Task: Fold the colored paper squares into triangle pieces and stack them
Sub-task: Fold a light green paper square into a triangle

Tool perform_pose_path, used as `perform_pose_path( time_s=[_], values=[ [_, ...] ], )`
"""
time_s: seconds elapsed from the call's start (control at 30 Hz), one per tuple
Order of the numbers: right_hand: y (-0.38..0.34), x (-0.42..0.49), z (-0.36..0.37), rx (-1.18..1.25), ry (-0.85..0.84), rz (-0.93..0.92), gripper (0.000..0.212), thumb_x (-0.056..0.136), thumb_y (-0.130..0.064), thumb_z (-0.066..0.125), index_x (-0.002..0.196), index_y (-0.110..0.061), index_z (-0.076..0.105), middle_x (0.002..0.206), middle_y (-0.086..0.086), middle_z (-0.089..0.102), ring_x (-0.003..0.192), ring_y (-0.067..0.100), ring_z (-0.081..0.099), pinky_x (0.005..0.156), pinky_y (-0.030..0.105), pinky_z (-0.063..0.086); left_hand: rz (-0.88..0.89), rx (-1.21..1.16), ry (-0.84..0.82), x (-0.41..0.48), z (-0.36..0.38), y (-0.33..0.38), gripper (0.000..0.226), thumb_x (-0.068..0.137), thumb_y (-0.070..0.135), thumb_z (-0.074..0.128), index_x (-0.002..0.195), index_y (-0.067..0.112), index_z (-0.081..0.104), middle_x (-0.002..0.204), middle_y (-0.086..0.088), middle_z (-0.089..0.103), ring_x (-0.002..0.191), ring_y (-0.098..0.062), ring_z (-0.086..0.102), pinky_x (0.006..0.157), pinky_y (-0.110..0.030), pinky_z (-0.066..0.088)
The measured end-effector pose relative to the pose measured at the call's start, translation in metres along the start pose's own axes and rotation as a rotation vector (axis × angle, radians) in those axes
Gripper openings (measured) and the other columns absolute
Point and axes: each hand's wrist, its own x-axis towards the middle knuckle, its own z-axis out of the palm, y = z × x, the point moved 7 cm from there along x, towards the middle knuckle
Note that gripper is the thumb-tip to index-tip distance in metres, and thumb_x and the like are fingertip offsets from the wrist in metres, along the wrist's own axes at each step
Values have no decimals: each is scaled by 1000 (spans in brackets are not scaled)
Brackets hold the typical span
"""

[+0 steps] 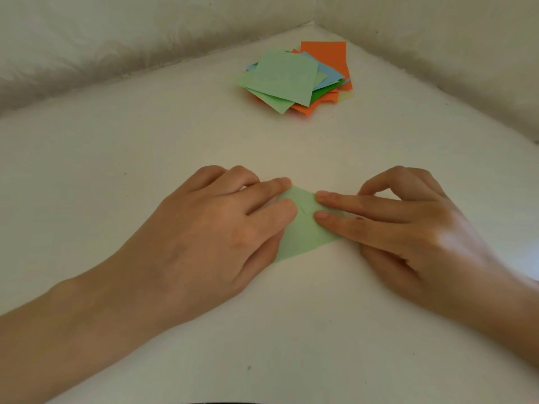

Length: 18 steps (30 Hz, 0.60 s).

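The left hand's [210, 228] first two fingers [271, 188] lie straight and flat, tips pressed on the left part of a light green paper piece [306, 231]. Its other fingers are curled back, and the thumb lies along the piece's near-left edge. The right hand [423, 228] mirrors it: two straight fingers [350, 199] press the right part, and the rest arch clear above. The fingertips of the two hands face each other with a narrow gap between them, where a short crease runs near to far.

The piece lies flat on the table [175, 126] just in front of the person. Its visible part runs longer near-to-far than across. One corner points toward the person and slightly left, the far tip toward the table's corner. Both sides are hidden under the hands, so its full outline cannot be told.

Well beyond it, near the corner, sits a loose pile of paper squares [294, 78] in pale green, orange, blue and dark green. The table is white and faintly speckled. Whitish walls [116, 39] close it in on both sides.
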Motion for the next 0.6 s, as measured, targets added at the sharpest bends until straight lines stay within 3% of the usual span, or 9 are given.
perform_pose_path(
  time_s=[0.23, 0.33, 0.47, 0.6],
  values=[
    [3, -8, -12, 32, 47, 125, 33, 86, -8, 43, 98, -9, 75, 105, -4, 71, 82, 23, 49, 79, 37, 41, 10, 15, 19, 0, 1, 1, 29, 94, 25, 39, 99, 11, 64, 122, -7, 65, 93, -28, 54, 80, -37, 38],
    [13, 1, -16, 172, 66, 412, 33, 87, -22, 42, 96, -17, 73, 89, -10, 68, 83, 18, 45, 73, 25, 38, -1, -10, 24, 0, 0, 0, 28, 94, 26, 40, 100, 11, 63, 121, -6, 65, 93, -25, 52, 79, -35, 37],
    [14, 16, 4, 141, -103, 673, 46, 86, -61, 39, 107, -28, 63, 101, -10, 50, 99, 12, 34, 85, 26, 32, -28, -64, 11, 0, -1, -1, 31, 92, 34, 43, 104, 14, 62, 117, -2, 64, 97, -19, 49, 81, -30, 34],
    [9, 23, 12, 201, -78, 740, 23, 81, -49, 54, 92, -30, 52, 95, -13, 43, 98, 8, 31, 83, 24, 30, -59, -79, -4, 1, -1, -2, 35, 90, 42, 43, 104, 15, 61, 111, 2, 63, 95, -17, 50, 79, -29, 35]
  ],
)
